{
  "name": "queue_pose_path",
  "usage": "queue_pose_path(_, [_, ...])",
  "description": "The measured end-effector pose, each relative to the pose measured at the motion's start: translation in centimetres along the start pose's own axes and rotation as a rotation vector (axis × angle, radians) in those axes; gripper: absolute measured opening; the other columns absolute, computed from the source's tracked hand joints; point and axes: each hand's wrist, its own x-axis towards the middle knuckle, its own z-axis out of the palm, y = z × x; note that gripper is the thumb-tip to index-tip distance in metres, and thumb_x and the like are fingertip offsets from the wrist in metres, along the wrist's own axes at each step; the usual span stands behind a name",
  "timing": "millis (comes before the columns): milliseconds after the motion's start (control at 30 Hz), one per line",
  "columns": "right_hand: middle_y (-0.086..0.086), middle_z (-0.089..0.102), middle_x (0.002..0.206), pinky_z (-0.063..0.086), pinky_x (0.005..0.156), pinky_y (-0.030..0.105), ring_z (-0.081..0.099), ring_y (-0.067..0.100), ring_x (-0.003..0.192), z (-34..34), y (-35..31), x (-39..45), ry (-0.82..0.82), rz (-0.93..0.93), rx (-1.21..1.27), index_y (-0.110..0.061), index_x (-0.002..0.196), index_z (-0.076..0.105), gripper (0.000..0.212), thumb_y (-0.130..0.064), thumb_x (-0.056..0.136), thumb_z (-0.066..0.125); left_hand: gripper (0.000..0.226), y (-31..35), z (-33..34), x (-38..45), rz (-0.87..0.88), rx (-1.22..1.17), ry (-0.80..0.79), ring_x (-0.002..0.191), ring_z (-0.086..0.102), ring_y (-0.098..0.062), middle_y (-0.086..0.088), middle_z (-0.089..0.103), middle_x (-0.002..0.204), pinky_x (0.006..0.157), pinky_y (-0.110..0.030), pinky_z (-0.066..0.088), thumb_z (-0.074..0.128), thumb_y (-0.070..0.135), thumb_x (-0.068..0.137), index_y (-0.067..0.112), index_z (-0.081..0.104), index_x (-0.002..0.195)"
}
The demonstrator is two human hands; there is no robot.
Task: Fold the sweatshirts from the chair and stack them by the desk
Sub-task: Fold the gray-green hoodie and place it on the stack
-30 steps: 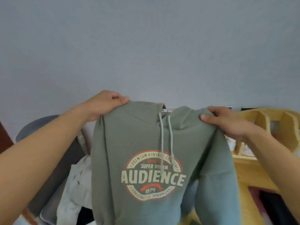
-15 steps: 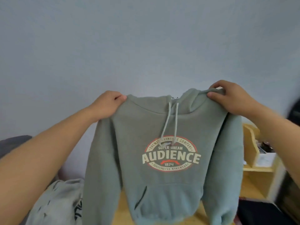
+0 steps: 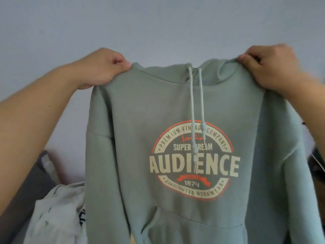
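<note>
Home, most likely bedroom or small living room. You face plain pale grey-blue wall [image 3: 158,23], painted, bare. Everyday clothing in your hands: sage-green hooded sweatshirt [image 3: 137,120] with printed "AUDIENCE" chest logo, drawstrings, front pouch pocket. Lower left, behind it, light grey garment [image 3: 58,213] lies crumpled in heap against dark grey upholstered chair [image 3: 35,176]. Dark clutter at right edge, too blurred to identify. Loose laundry on soft seating says domestic room.

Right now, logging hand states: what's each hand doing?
Left hand: gripping the green hoodie at its shoulder.
Right hand: gripping its other shoulder.
</note>
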Motion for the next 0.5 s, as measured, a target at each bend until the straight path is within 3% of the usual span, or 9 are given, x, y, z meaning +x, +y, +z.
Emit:
queue_pose_path(200, [0.02, 0.069, 0.103, 0.043, 0.071, 0.041, 0.065, 0.041, 0.096, 19.0, 1.0, -8.5, -0.508, 0.125, -0.122, -0.017, 0.102, 0.066, 0.048, -0.054, 0.103, 0.037, 0.028, -14.3, 17.8, -2.8, -0.254, 0.126, -0.361, 0.093, 0.056, -0.021, -0.007, 0.065, 0.096, 0.069, -0.033, 0.035, 0.05, 0.023, 0.107, 0.004, 0.067, 0.095])
queue_pose_path(300, [0.011, 0.069, 0.099, 0.047, 0.069, 0.038, 0.066, 0.035, 0.088, 28.7, 1.2, -15.4, -0.726, 0.186, -0.231, -0.018, 0.101, 0.061, 0.041, -0.049, 0.105, 0.035, 0.022, -21.6, 27.8, -5.7, -0.38, 0.141, -0.517, 0.095, 0.052, -0.021, -0.01, 0.06, 0.099, 0.07, -0.03, 0.028, 0.043, 0.014, 0.107, 0.011, 0.058, 0.091])
queue_pose_path(367, [0.009, 0.068, 0.102, 0.053, 0.072, 0.04, 0.067, 0.032, 0.089, 33.5, 1.3, -18.6, -0.828, 0.2, -0.31, -0.018, 0.103, 0.06, 0.028, -0.038, 0.106, 0.041, 0.024, -25.7, 33.0, -6.7, -0.429, 0.177, -0.546, 0.097, 0.054, -0.026, -0.01, 0.06, 0.099, 0.078, -0.031, 0.034, 0.04, 0.014, 0.107, 0.018, 0.055, 0.089])
queue_pose_path(433, [0.012, 0.065, 0.109, 0.052, 0.075, 0.041, 0.065, 0.034, 0.098, 37.4, 1.6, -20.4, -0.832, 0.185, -0.361, -0.014, 0.105, 0.065, 0.023, -0.03, 0.104, 0.049, 0.025, -28.7, 37.2, -6.8, -0.451, 0.264, -0.512, 0.104, 0.057, -0.036, -0.012, 0.063, 0.101, 0.09, -0.039, 0.044, 0.042, 0.021, 0.105, 0.026, 0.063, 0.092])
queue_pose_path(500, [0.017, 0.061, 0.114, 0.049, 0.084, 0.046, 0.057, 0.039, 0.111, 40.7, 1.4, -21.2, -0.812, 0.144, -0.451, -0.012, 0.106, 0.069, 0.026, -0.031, 0.103, 0.051, 0.023, -29.7, 40.4, -6.5, -0.48, 0.439, -0.459, 0.105, 0.063, -0.04, -0.016, 0.066, 0.105, 0.089, -0.045, 0.05, 0.048, 0.022, 0.1, 0.023, 0.072, 0.102])
